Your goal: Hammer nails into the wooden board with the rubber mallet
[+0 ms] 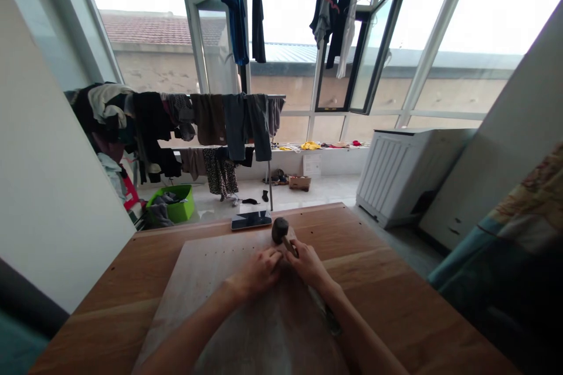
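While right hand (308, 263) grips mallet (280, 229), left hand (257, 272) curled beside it on board (206, 272), cannot tell if holding; tablet (251, 220) far on worktop (396, 304).

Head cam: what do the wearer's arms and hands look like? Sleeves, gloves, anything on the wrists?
The left forearm and right forearm are bare down to the frame's lower edge, with no sleeves in view. The left hand and right hand are ungloved. No watch, bracelet or ring shows, though the picture is too soft to rule out a thin ring.
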`<state>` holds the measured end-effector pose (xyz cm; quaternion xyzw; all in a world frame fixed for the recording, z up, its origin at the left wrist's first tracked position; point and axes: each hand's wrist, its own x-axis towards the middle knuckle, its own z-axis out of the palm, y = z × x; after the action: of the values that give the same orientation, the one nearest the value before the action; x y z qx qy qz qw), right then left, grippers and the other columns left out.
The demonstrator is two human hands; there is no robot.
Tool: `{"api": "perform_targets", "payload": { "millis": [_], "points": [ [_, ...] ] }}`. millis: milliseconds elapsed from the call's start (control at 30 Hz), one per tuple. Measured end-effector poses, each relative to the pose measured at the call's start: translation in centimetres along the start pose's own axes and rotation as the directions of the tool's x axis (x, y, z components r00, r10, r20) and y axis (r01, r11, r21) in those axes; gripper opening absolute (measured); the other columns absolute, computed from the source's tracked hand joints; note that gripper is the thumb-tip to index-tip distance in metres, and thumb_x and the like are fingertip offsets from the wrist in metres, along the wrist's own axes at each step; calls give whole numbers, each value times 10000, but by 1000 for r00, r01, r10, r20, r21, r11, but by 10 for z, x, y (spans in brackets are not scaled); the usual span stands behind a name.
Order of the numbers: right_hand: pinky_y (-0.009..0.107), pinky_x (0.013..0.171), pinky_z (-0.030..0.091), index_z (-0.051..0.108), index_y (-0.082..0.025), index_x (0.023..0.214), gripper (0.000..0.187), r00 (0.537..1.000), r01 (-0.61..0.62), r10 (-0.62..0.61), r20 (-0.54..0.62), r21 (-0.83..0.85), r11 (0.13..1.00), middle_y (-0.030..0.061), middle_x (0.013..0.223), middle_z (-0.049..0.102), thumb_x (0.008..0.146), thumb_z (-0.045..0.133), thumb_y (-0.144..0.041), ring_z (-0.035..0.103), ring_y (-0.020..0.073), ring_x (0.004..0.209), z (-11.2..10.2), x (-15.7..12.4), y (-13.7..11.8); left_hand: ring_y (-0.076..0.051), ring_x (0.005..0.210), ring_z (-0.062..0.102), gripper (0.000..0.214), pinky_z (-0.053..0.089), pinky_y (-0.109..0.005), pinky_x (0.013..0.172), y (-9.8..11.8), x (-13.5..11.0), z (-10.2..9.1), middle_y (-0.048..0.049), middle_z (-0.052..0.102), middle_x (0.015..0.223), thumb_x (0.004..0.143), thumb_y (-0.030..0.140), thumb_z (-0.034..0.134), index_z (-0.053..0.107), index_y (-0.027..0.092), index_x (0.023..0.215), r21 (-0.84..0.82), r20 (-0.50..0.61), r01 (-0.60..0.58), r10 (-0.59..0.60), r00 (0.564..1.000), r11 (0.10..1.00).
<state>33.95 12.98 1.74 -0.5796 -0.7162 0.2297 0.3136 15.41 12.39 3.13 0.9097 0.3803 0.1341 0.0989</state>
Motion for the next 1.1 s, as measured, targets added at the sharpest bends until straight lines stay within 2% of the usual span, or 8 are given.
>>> {"api": "perform_targets", "payload": {
  "millis": [133, 267, 500, 700, 800, 900, 1000, 1100],
  "points": [
    [238, 636, 395, 698, -162, 916, 190, 1000, -19, 19, -16, -7, 1000, 55, 755, 728, 831, 528, -162, 648, 188, 686, 0, 0, -1, -301, 908, 683, 176, 538, -407, 846, 2, 11, -25, -134, 714, 960, 811, 150, 565, 664, 165, 955, 178, 141, -47, 22, 990, 983],
    [236, 658, 404, 705, -158, 924, 198, 999, -24, 24, -27, -1, 1000, 62, 777, 735, 827, 532, -158, 655, 188, 713, 0, 0, -2, -336, 930, 680, 261, 523, -459, 864, 3, 24, -19, -170, 713, 997, 731, 94, 621, 687, 152, 977, 331, 127, 18, -63, 990, 944],
    [216, 605, 390, 703, -168, 908, 181, 999, -45, 46, -18, 15, 999, 36, 728, 713, 819, 545, -162, 645, 177, 679, -1, -1, -4, -320, 953, 675, 203, 533, -414, 853, -6, 29, -16, -169, 698, 1030, 710, 99, 609, 707, 156, 878, 251, 140, 0, -36, 990, 968],
    [215, 612, 389, 707, -173, 912, 177, 998, -56, 57, -19, 29, 998, 33, 733, 711, 813, 561, -158, 633, 170, 678, -4, -1, -6, -236, 724, 659, 46, 495, -302, 679, -19, 32, -35, -62, 678, 758, 715, 157, 604, 635, 186, 730, 56, 102, 11, -17, 995, 998],
    [219, 604, 395, 713, -166, 936, 204, 998, -66, 67, -18, 37, 997, 33, 711, 706, 811, 552, -156, 632, 172, 655, -4, -1, -6, -183, 672, 627, 60, 452, -258, 632, -34, 38, -26, -18, 660, 742, 774, 215, 579, 617, 187, 813, -173, -70, 64, -77, 995, 983],
    [223, 619, 412, 719, -159, 943, 214, 998, -65, 66, -15, 58, 996, 44, 728, 716, 809, 552, -164, 656, 185, 690, -4, -1, -6, -173, 705, 626, 146, 459, -250, 639, -50, 41, -8, -21, 668, 772, 816, 310, 572, 606, 177, 865, -426, -209, 114, -220, 953, 897],
    [229, 661, 437, 725, -158, 958, 225, 998, -61, 62, -14, 89, 994, 63, 792, 739, 811, 556, -181, 679, 198, 753, -4, -1, -5, -167, 685, 615, 227, 469, -254, 627, -57, 40, 5, -20, 659, 751, 821, 377, 581, 613, 167, 899, -544, -259, 137, -321, 911, 828],
    [235, 673, 453, 730, -152, 972, 240, 997, -70, 73, -14, 130, 989, 74, 820, 746, 807, 561, -197, 689, 205, 773, -5, -2, -4, -167, 670, 615, 285, 475, -260, 625, -57, 37, 7, -17, 658, 731, 829, 414, 586, 638, 161, 951, -560, -271, 114, -311, 911, 820]
  ]
}}
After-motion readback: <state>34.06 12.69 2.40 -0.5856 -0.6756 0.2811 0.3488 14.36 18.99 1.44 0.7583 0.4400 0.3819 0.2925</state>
